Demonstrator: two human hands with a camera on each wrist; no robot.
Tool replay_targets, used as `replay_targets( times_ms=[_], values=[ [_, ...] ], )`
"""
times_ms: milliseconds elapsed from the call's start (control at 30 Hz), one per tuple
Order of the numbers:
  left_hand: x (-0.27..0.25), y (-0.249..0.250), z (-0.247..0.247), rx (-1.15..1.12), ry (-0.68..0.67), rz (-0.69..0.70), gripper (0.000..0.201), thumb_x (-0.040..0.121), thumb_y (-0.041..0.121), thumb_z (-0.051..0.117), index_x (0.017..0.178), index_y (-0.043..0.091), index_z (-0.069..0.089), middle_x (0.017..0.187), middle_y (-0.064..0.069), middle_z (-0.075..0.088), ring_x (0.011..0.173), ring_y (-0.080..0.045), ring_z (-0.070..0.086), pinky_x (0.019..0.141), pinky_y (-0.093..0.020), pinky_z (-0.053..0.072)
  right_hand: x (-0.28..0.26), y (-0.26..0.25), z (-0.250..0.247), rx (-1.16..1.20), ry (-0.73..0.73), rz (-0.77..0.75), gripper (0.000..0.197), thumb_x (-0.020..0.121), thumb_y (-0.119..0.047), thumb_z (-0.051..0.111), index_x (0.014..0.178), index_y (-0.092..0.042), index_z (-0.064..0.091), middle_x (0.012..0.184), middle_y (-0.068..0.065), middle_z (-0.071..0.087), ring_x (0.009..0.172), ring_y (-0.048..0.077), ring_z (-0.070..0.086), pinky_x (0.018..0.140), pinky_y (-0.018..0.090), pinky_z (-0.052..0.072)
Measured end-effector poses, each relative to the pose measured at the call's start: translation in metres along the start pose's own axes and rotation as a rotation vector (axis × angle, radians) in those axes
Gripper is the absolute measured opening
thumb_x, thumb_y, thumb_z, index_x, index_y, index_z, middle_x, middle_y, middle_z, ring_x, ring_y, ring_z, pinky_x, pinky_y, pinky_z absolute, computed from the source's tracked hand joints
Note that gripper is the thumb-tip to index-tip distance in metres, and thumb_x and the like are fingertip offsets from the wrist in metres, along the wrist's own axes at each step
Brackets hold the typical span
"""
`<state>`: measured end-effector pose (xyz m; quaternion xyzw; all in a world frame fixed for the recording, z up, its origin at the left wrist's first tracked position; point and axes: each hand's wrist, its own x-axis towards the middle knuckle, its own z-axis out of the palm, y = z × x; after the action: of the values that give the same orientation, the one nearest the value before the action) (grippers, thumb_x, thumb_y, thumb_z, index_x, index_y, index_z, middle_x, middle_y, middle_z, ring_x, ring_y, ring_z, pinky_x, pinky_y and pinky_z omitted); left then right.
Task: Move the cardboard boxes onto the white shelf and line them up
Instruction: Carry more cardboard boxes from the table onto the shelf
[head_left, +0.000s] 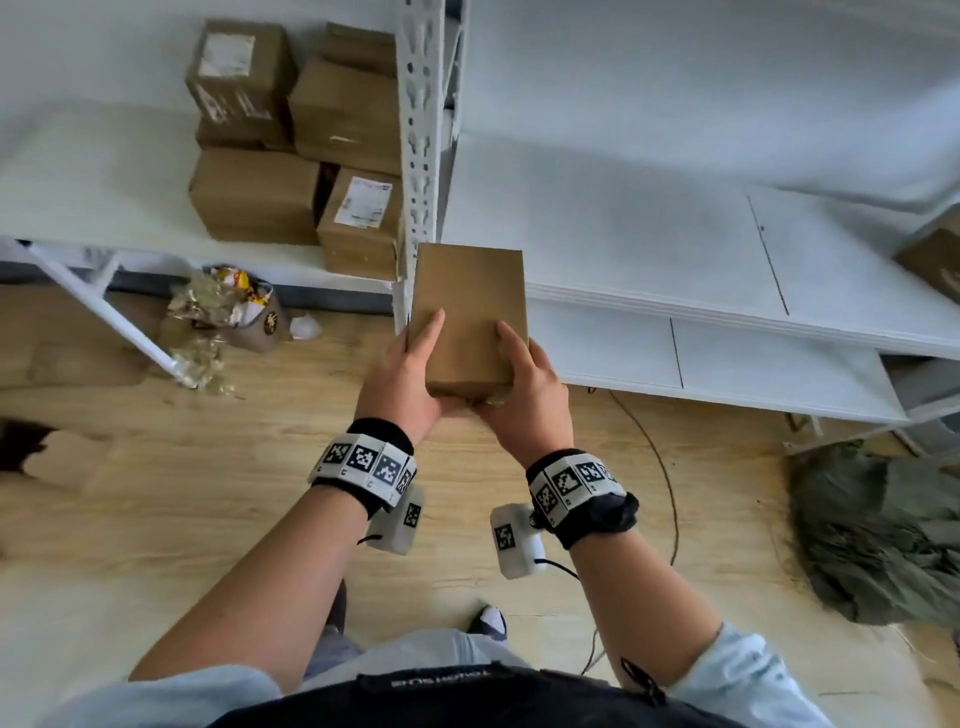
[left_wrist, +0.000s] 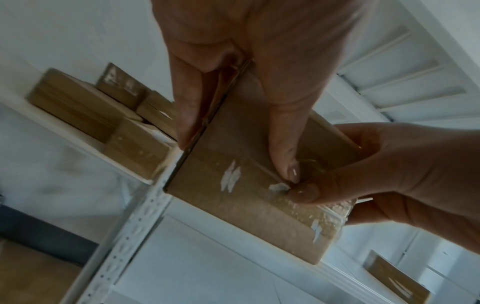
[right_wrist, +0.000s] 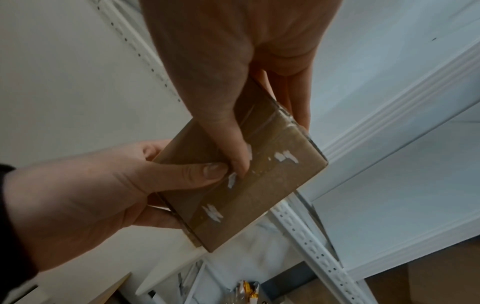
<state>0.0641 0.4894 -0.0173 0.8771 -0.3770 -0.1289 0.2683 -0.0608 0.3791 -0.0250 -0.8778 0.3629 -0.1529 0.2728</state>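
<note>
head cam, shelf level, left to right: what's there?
stacked boxes → white upright post → held box, gripped by left hand and right hand → bare white shelf → lone box

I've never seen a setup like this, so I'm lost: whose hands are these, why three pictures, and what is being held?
No machine here: a person works with bare hands and wears three cameras. The big picture comes from a head camera looking down; the other two come from cameras strapped to each wrist, looking along the fingers, so they show the same moment from below.

The left hand and right hand together hold one box in the air, in front of the white shelf. To the left, a pile of boxes sits on another shelf. One more box shows at the far right edge. The patterned wristbands carry the wrist cameras.
</note>
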Motion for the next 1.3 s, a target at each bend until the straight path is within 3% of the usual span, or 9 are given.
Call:
replay_targets(
  times_ms=[233,500,700,967,1100,1300],
  values=[
    [0.033,-0.108,-0.074,-0.033,-0.007,-0.053,0.113,0.07,0.04,0.087,0.157,0.04,0.015,0.149,-0.011,0.043,0.118,-0.034,0.057,0.097,-0.043,0.051,0.044,-0.103,0.079,-0.008,-0.034,-0.031,0.096,0.069,-0.029,0.086,0.15,-0.029,0.034,0.143,0.013,0.048,0.11,0.033,0.063,0.091,0.046,0.055],
    [0.105,-0.185,-0.135,-0.031,0.041,-0.022,0.114,0.069,0.041,0.088,0.157,0.038,0.016,0.151,-0.009,0.041,0.124,-0.03,0.054,0.101,-0.043,0.049,0.115,-0.182,0.135,-0.003,-0.019,-0.072,0.096,0.072,-0.031,0.085,0.151,-0.028,0.032,0.146,0.017,0.046,0.113,0.036,0.062,0.091,0.049,0.055],
    [0.186,-0.205,-0.159,0.005,0.087,-0.077,0.112,0.071,0.042,0.086,0.157,0.04,0.014,0.149,-0.012,0.042,0.122,-0.035,0.054,0.101,-0.046,0.048,0.207,-0.209,0.149,-0.013,-0.034,-0.131,0.096,0.073,-0.034,0.085,0.152,-0.027,0.03,0.147,0.022,0.043,0.117,0.04,0.06,0.094,0.05,0.054],
    [0.293,-0.246,-0.176,0.034,0.088,-0.261,0.113,0.072,0.043,0.085,0.156,0.041,0.011,0.151,-0.012,0.038,0.125,-0.035,0.052,0.105,-0.048,0.045,0.33,-0.229,0.199,0.006,-0.222,-0.197,0.092,0.08,-0.03,0.079,0.154,-0.028,0.024,0.153,0.019,0.034,0.115,0.039,0.059,0.093,0.048,0.052],
    [0.322,-0.263,-0.168,0.031,0.042,-0.311,0.108,0.075,0.041,0.083,0.157,0.041,0.012,0.15,-0.013,0.036,0.12,-0.038,0.054,0.102,-0.049,0.047,0.363,-0.228,0.222,-0.022,-0.312,-0.195,0.087,0.085,-0.025,0.073,0.155,-0.026,0.022,0.155,0.018,0.028,0.116,0.042,0.057,0.092,0.048,0.051],
    [0.334,-0.274,-0.165,0.054,0.046,-0.295,0.111,0.072,0.04,0.085,0.156,0.045,0.012,0.156,-0.011,0.029,0.117,-0.038,0.058,0.097,-0.05,0.05,0.369,-0.221,0.238,-0.026,-0.295,-0.19,0.093,0.082,-0.029,0.077,0.155,-0.03,0.02,0.157,0.018,0.026,0.119,0.041,0.057,0.089,0.048,0.054]
  ],
)
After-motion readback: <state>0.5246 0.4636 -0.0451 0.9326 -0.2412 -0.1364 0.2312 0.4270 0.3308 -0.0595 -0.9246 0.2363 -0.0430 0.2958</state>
